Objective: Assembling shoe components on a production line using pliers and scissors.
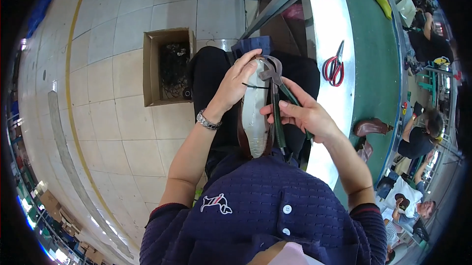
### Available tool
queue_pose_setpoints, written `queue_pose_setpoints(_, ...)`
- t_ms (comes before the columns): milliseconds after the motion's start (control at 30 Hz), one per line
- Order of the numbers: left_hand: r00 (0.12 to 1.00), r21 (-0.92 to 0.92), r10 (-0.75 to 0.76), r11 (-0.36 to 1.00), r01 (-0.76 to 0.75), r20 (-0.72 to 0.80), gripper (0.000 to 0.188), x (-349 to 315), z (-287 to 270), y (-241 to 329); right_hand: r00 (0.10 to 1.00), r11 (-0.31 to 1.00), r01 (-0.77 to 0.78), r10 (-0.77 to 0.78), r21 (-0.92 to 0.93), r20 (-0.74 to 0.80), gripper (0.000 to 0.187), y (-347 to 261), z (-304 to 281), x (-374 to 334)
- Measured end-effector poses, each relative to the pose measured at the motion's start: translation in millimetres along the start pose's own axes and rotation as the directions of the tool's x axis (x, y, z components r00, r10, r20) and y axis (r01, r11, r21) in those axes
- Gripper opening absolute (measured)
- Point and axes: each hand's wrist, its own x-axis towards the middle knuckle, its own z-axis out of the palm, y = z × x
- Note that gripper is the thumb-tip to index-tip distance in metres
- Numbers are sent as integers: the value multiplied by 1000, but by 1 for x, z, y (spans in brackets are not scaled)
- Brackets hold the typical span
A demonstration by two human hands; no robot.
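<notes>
A brown leather shoe upper on a last (255, 112) rests bottom up over my lap, its pale underside facing me. A thin dark cord or tie crosses that underside. At the far end of the shoe, my left hand (232, 85) is wrapped round its left side, steadying it. My right hand (310, 117) grips the green handles of lasting pincers (275, 71). Their grey metal jaws lie against the upper right edge of the shoe. Whether the jaws have leather between them is too small to tell.
Left of my legs, an open cardboard box (151, 71) holds dark scraps. Red-handled scissors (334, 71) lie on the metal ledge (339, 24) at right. Beyond it, a green belt (371, 78) carries brown shoes (372, 127) and yellow-green ones (383, 6). People work past the belt.
</notes>
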Motion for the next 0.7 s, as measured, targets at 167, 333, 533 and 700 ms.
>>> queue_pose_setpoints(167, 995, 120, 51, 992, -41, -86, 34, -2, 6, 2, 981, 976, -191, 187, -101, -39, 59, -36, 3, 1)
queue_pose_setpoints(333, 992, 123, 76, 990, -64, -100, 32, 0, 9, 1, 995, 985, -55, 41, -166, -87, 54, -20, 14, 5)
queue_pose_setpoints(533, 985, 133, 112, 987, -95, -131, 30, 1, 10, -2, 977, 899, 73, -151, -432, -149, 55, 6, 21, 4)
queue_pose_setpoints(700, 989, 120, 120, 987, -109, -86, 33, 1, 4, 2, 953, 796, 132, -266, -591, -147, 54, 18, 19, 5)
